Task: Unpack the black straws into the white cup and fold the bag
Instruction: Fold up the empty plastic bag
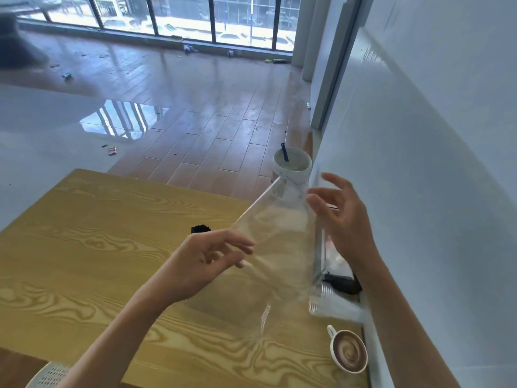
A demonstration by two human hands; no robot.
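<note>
A clear plastic bag (275, 242) hangs in the air above the wooden table (92, 233), with nothing visible inside it. My left hand (207, 259) pinches its left edge between thumb and fingers. My right hand (340, 219) is at the bag's right edge with fingers spread and loosely bent; whether it grips the film is unclear. Just behind my left hand, the tops of the black straws (201, 228) stick up as a bundle. The cup that holds them is hidden by my hand.
A stack of clear plastic cups (326, 302) lies on its side at the table's right edge, next to a black object (342, 284). A white mug of latte (348, 351) stands near the front right corner. A white bucket (292, 166) sits on the floor by the wall.
</note>
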